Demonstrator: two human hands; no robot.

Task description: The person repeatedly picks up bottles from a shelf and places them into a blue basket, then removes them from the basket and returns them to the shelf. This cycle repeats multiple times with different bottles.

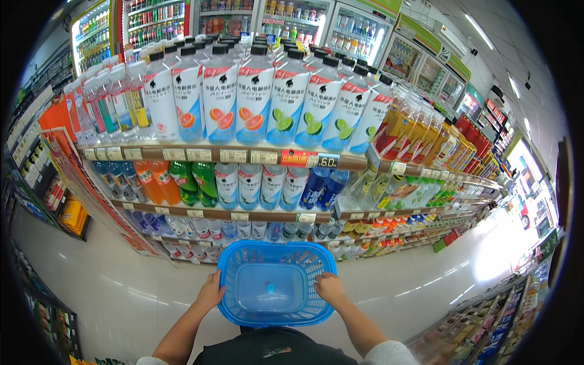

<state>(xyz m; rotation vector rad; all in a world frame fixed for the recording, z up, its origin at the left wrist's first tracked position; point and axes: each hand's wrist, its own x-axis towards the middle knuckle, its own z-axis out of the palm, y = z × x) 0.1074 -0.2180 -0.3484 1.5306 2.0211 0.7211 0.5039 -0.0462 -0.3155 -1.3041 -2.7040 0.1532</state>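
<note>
A blue plastic shopping basket (278, 322) with slotted walls is in front of my body. My left hand (212, 289) grips its left rim, with the fingers wrapped over the edge. At the opposite side, my right hand (329, 286) is closed over the right rim, its knuckles on the inner side. On the basket's floor shows a small light-blue patch (270, 288). Beyond the basket stands a shelf of drinks. Its top row holds clear black-capped bottles with grapefruit pictures (221, 109) and others with lime pictures (285, 109).
Orange soda bottles (164, 182), green soda bottles (203, 182) and dark blue cans or bottles (326, 189) fill the shelf below. Amber drink bottles (410, 130) line the right side. Glass-door fridges (292, 23) stand behind. A low rack of packaged goods (490, 319) is at lower right.
</note>
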